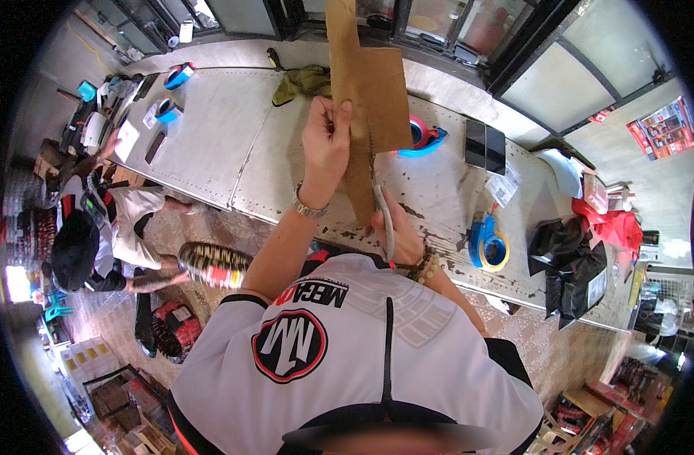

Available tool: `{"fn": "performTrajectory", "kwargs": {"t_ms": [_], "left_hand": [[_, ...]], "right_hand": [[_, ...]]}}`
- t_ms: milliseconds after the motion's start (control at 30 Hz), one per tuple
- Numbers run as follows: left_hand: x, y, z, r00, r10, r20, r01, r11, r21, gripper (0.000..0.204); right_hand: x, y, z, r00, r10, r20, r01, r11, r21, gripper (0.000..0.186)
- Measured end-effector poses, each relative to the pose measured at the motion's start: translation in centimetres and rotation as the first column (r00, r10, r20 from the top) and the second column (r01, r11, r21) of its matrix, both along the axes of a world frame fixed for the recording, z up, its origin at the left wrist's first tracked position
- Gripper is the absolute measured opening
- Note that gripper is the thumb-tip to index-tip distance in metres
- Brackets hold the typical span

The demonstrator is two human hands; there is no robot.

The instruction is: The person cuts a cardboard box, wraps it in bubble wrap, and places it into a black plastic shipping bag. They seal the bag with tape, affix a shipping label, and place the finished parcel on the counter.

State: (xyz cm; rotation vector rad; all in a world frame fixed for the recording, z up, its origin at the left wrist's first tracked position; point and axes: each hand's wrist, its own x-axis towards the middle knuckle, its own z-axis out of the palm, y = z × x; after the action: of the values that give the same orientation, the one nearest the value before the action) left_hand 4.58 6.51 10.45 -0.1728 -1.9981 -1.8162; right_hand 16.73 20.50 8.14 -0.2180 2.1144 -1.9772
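A piece of brown cardboard (381, 91) stands up over the workbench in front of me, reaching toward the windows. My left hand (326, 144) grips its left edge, thumb on the near face and fingers curled behind. Closer to my chest, my right hand (398, 231) is wrapped round what looks like a pair of scissors with a grey curved handle (386, 216). The blades lie along a slit in the cardboard, mostly hidden by it. A narrow strip of the cardboard hangs down between my two hands.
On the metal-topped workbench (203, 129) lie blue tape dispensers (480, 243), a phone (485, 144), an olive cloth (305, 82) and black plastic packages (567, 258). A co-worker (112, 227) bends at the left, one hand on a round patterned object (210, 264). Windows line the far side.
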Motion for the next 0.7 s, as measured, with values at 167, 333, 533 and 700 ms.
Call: {"fn": "performTrajectory", "kwargs": {"t_ms": [167,333,533,700], "left_hand": [[0.6,0.3,0.6,1.000,0.031,-0.003,-0.032,0.995,-0.095,0.026],[2.2,1.1,0.6,0.993,0.054,-0.109,-0.075,0.977,-0.200,0.025],[3.2,1.3,0.5,0.993,0.074,-0.089,-0.090,0.976,-0.200,0.025],[4.0,1.3,0.8,0.993,0.052,-0.105,-0.072,0.979,-0.193,0.025]], "right_hand": [[1.1,0.2,1.4,0.982,-0.043,0.186,0.038,0.999,0.031,0.039],[1.0,0.0,0.1,0.993,-0.120,0.006,0.120,0.991,0.060,0.036],[0.9,0.2,-0.6,0.982,-0.153,-0.106,0.159,0.986,0.054,0.035],[0.8,-0.5,0.2,0.984,-0.171,-0.055,0.169,0.985,-0.046,0.033]]}}
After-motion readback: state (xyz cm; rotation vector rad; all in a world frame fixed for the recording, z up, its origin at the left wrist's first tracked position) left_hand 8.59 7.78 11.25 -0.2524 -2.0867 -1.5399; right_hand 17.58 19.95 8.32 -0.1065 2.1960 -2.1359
